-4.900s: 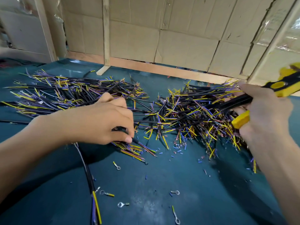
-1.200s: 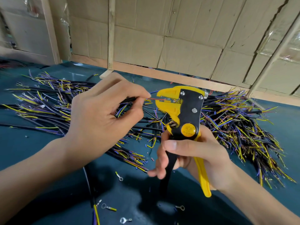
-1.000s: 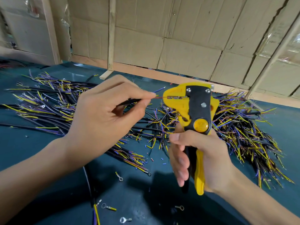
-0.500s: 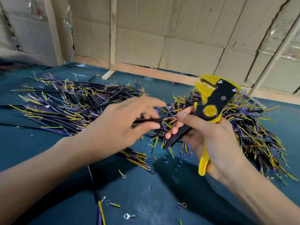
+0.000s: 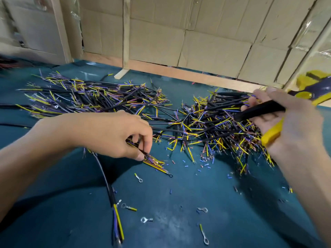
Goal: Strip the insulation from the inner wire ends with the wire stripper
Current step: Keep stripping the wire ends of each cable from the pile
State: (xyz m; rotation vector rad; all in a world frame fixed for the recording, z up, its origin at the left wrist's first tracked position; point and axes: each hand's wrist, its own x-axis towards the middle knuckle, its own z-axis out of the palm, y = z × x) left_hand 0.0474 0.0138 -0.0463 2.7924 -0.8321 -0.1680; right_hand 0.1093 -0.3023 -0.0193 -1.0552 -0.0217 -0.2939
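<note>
Left hand point(image 5: 114, 133) is pinching a cable point(image 5: 152, 161) at the near tip of the left pile point(image 5: 89, 97), fingers curled round it. Right hand point(image 5: 286, 122) is gripping the wire stripper point(image 5: 265, 108) by its handles, well right of that pinch, tool head blurred, nothing between its jaws. Right pile point(image 5: 215, 126) is lying between the two hands. Snipped insulation bits point(image 5: 206, 164) just right of the pinch suggest many ends done; big piles likely leave plenty. Ring terminals point(image 5: 146, 220) are lying nearer the person on the teal table point(image 5: 179, 230); cardboard wall point(image 5: 197, 42) is standing behind.
</note>
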